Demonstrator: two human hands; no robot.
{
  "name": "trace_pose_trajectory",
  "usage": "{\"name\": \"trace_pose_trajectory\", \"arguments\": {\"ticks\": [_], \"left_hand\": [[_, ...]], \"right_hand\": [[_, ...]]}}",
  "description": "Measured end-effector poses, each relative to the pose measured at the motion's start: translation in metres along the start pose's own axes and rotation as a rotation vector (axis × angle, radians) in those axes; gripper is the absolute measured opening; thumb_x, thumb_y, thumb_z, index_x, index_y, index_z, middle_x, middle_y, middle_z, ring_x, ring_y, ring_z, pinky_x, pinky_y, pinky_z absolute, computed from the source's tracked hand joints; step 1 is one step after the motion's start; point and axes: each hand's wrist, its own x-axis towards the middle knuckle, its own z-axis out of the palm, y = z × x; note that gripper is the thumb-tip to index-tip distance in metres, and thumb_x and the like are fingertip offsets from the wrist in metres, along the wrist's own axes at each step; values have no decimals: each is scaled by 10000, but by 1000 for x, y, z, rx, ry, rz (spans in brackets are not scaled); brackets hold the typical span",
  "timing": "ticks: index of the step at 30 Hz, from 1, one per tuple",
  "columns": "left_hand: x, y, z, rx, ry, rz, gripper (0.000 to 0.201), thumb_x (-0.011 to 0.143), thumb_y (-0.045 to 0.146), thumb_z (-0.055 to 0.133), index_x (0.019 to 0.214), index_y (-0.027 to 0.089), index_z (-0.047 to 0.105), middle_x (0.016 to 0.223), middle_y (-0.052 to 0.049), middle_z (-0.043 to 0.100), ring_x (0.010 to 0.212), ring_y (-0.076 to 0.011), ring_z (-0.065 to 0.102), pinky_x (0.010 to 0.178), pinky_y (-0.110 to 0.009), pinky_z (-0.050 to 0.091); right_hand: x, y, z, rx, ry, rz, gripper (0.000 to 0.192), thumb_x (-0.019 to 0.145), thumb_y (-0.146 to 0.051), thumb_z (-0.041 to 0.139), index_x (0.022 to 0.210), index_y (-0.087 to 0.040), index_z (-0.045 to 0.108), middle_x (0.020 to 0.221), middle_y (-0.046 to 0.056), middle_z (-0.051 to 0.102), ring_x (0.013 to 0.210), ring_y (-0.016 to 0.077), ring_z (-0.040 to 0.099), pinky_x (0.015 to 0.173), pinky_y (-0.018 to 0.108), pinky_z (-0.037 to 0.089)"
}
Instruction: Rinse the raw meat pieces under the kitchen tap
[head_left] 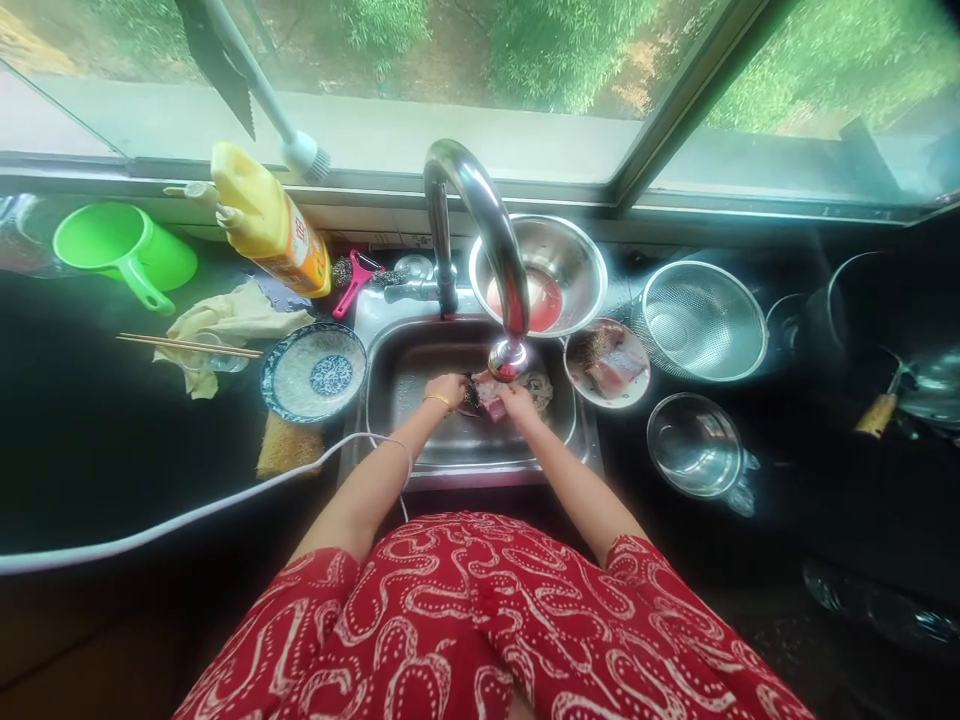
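Under the tap (508,355), left hand (445,389) and right hand (516,399) both clasp a fish piece (489,392), rinsing midway; more fish waits on the plate (634,392).

Daylight pours in through the window (480,80) at the far side, and the glass looks hazy and washed out, the greenery beyond soft and milky. The counter (90,440) on the left and right sinks into deep shadow, almost black. Bright glare sits on the curved faucet (480,220) and on the steel bowl (551,270) behind it. The wide lens bends the window frame and stretches everything at the edges. The centre is fairly sharp; the near corners are murky.
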Motion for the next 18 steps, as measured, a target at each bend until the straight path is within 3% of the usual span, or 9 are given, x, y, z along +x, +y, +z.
{"name": "trace_pose_trajectory", "arguments": {"ticks": [3,6,9,12,18], "left_hand": [[-9,8,9,-155,137,44,345,908,382,468,1131,217,672,1093,-106,702,1031,-253,641,855,-314,473],[-9,13,16,-331,152,120,312,885,296,527,1140,159,644,1113,-103,695,1021,-217,639,859,-274,465],[-7,17,21,-427,142,81,307,881,267,542,1131,105,617,1108,-124,690,1008,-217,638,842,-273,466],[-6,20,22,-380,123,87,267,919,260,463,1066,117,635,1049,-125,702,976,-223,648,810,-281,466],[-6,22,18,-132,222,105,285,906,282,458,1104,146,610,1057,-135,687,985,-260,655,798,-306,469]], "right_hand": [[3,-6,9,-209,66,-85,222,722,-280,542,843,-130,652,818,74,686,708,173,590,658,265,434],[-1,-9,11,-399,53,-139,198,757,-303,532,809,-144,637,789,74,665,709,183,571,677,286,425],[-7,-11,12,-473,44,-214,184,773,-284,501,804,-156,629,762,60,646,730,183,562,699,285,426],[-13,-14,11,-491,37,-257,170,776,-270,490,805,-167,623,762,49,637,753,180,559,711,276,423],[-17,-16,12,-495,73,-231,155,746,-246,508,830,-177,619,786,32,639,726,165,540,704,267,410]]}}
